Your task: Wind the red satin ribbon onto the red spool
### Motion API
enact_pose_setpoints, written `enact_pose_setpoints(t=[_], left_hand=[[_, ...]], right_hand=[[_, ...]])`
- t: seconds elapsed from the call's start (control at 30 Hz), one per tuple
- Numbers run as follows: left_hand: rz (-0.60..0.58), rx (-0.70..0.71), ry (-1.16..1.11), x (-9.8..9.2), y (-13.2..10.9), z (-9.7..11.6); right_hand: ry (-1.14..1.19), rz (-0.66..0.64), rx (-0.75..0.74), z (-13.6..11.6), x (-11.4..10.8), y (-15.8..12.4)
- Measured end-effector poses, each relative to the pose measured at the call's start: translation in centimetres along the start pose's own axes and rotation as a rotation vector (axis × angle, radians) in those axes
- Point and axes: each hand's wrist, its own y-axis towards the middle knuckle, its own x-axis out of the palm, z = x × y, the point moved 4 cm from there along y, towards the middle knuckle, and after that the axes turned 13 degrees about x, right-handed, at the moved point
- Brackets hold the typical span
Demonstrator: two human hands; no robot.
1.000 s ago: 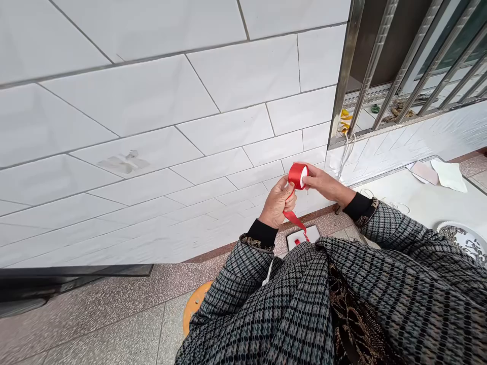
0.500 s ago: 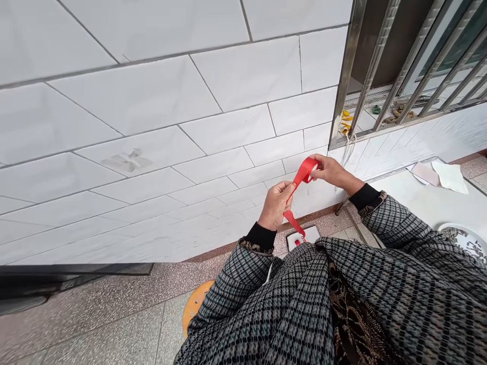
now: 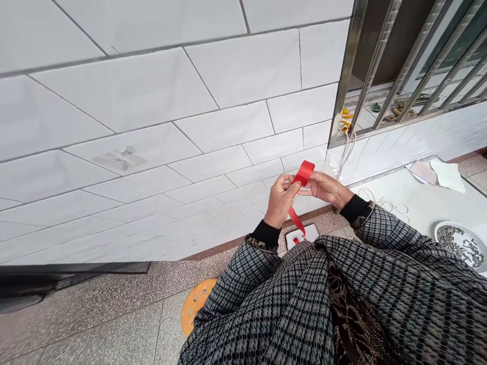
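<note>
Watching from my end, I take the barred window [image 3: 409, 61] as my landmark. Below it and to its left, before the white tiled wall [image 3: 224, 157], I see the roll of red ribbon [image 3: 305, 171] between the two hands. The left hand [image 3: 280, 198], farther from the window, pinches the ribbon between thumb and fingers, its tail [image 3: 296, 219] hanging toward a dark-edged white surface [image 3: 312, 232] with small red pieces. The right hand [image 3: 325, 188], nearer the window, has its fingers behind the roll; I cannot tell whether they grip. Beneath the window, a white table [image 3: 418, 203] bears papers [image 3: 448, 175], cord [image 3: 393, 205] and a dish [image 3: 462, 228] of dark bits
</note>
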Motion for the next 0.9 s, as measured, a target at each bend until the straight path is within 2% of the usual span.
enact_pose_setpoints(t=[0.07,0.2,0.37,0.53,0.73,0.9], left_hand=[[0.017,0.027,0.002,0.0,0.0,0.1],[-0.029,0.01,-0.001,0.2,-0.2,0.3],[-0.05,-0.018,0.003,-0.4,0.1,0.0],[-0.085,-0.047,-0.002,-1.1,0.3,-0.6],[-0.189,-0.109,-0.05,-1.6,0.2,0.0],[-0.215,-0.098,-0.058,-1.7,0.2,1.1]], right_hand=[[0.003,-0.041,0.025,0.3,0.4,0.1],[0.002,-0.088,0.084,0.6,0.8,0.2],[0.063,-0.058,0.145,0.9,1.1,0.0],[0.123,-0.042,0.144,1.4,1.9,-0.5],[-0.029,-0.001,0.123,0.9,1.9,-0.8],[-0.087,-0.015,0.087,0.8,2.8,-0.7]])
